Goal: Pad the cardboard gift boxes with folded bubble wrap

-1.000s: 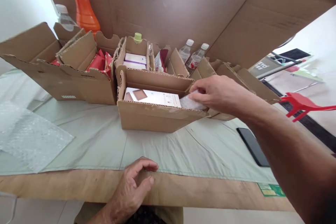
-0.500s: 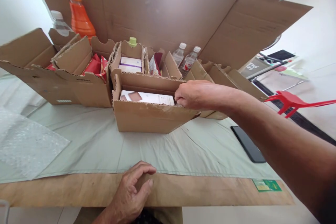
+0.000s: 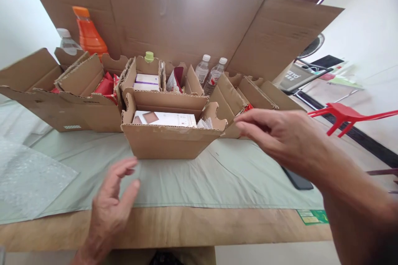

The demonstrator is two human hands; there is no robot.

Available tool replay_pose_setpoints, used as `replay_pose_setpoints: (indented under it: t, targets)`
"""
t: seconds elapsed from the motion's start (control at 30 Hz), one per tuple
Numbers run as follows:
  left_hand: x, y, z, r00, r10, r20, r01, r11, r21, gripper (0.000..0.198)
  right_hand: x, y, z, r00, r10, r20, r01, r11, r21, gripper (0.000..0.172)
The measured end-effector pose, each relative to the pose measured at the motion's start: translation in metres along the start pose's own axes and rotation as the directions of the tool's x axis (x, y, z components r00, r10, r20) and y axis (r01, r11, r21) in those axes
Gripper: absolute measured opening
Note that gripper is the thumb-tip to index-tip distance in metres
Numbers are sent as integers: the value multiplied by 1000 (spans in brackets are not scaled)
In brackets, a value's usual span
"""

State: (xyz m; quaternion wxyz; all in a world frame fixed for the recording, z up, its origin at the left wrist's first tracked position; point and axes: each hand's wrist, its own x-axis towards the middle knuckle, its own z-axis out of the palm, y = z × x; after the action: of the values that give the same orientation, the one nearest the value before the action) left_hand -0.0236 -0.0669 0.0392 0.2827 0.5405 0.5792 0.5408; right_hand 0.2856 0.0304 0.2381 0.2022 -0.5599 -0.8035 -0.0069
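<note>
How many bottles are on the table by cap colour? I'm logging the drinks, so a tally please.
White-capped clear bottles: 3 (one at far left, two behind the boxes)
Orange-capped orange bottle: 1
Green-capped bottle, body hidden by a box: 1
Total: 5

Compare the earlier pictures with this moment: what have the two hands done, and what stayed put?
The right hand has come out of the front cardboard box, leaving the clear plastic wrap tucked beside the white carton; it now hangs empty. The left hand has lifted off the table edge, open. Boxes and bottles stayed.
</note>
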Motion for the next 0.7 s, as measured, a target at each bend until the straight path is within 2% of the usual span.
replay_pose_setpoints:
  t: [0.07,0.13,0.23,0.3,0.37,0.47,0.57,0.63,0.7]
  targets:
    - [17,2,-3,994,-38,-104,35,999,-29,52,-29,10,15,996,87,-15,-85,990,114,24]
    - [34,5,-1,989,-30,-146,20,998,-67,73,-48,13,43,986,167,1,-162,956,244,29]
    - [59,11,8,995,-37,-93,28,994,-105,89,-52,4,90,978,203,47,-205,893,400,55]
    - [70,15,15,998,-61,-26,56,989,-138,87,-46,-7,114,979,195,54,-197,864,464,59]
    - [71,20,22,997,-75,19,78,984,-163,83,-41,-14,124,980,194,31,-184,852,490,56]
    - [49,30,33,996,-74,47,81,982,-170,73,-58,-12,118,969,241,-48,-186,847,499,48]
    - [4,36,42,991,-66,116,83,985,-151,59,-102,-1,100,938,322,-130,-225,848,480,34]
    - [-27,37,40,986,-77,147,95,988,-118,59,-133,2,90,915,358,-183,-249,863,440,29]
    - [-46,37,28,986,-93,137,106,990,-94,60,-149,-7,90,909,354,-221,-237,873,427,30]
